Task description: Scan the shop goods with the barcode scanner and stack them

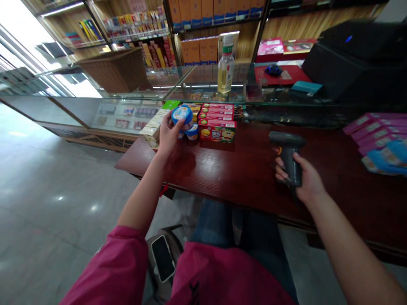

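Observation:
My left hand (170,132) is closed round a small blue-lidded tub (182,114), at the left part of the dark wooden counter (213,165). Just below that tub stand more tubs of the same kind (192,132). Red snack boxes (218,130) are lined up to their right, and pale cartons (154,129) stand in a row to the left of my hand. On the right, my right hand (307,180) grips the handle of a black barcode scanner (288,154), held over the counter with its head pointing left.
A bottle of yellowish liquid (225,70) stands on the glass display case (197,80) behind the counter. Pink and blue packs (381,140) are stacked at the right. A wicker basket (114,70) sits at the back left. A phone (163,258) lies beside my lap.

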{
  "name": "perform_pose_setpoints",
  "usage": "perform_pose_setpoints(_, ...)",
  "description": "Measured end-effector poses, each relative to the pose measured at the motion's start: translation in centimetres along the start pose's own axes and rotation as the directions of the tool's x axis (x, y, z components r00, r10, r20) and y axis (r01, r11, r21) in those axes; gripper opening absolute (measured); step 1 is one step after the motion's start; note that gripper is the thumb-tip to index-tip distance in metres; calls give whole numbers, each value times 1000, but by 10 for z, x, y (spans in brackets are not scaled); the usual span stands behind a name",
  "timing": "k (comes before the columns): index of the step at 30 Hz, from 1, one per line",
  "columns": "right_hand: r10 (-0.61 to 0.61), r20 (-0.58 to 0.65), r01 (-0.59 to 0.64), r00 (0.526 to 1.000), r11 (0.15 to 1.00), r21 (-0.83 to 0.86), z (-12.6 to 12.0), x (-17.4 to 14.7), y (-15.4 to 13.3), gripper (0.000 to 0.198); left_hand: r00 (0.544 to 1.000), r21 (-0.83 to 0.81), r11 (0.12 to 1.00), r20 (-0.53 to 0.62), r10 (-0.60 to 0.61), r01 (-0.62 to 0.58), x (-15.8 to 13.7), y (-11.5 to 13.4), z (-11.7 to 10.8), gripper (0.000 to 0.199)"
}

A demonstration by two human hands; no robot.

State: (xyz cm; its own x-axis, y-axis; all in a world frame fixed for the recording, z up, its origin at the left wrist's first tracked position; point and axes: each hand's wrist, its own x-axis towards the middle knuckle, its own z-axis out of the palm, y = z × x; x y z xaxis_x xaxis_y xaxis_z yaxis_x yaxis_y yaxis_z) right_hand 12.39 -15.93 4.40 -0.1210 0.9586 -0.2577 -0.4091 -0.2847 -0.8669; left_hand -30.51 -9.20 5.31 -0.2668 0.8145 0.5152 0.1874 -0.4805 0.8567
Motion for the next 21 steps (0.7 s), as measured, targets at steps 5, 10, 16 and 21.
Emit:
perform_pose_setpoints(5,3,-64,-6,998,999,-54,7,-3,-2,22,994,258,966,-100,48,-20,30,-21,-37,69)
perform_pose_setpoints(10,-8,-70,-1,998,992,-125,8,-4,0,21,994,454,889,-58,97,-60,30,-24,-32,67)
perform_pose_setpoints(16,12,-98,-23,995,993,-113,8,-3,2,22,995,491,865,46,94,-104,24,-23,-20,60)
perform_pose_setpoints(21,23,-106,-36,994,992,-119,9,-5,1,23,993,549,827,51,106,-117,21,-18,-21,37)
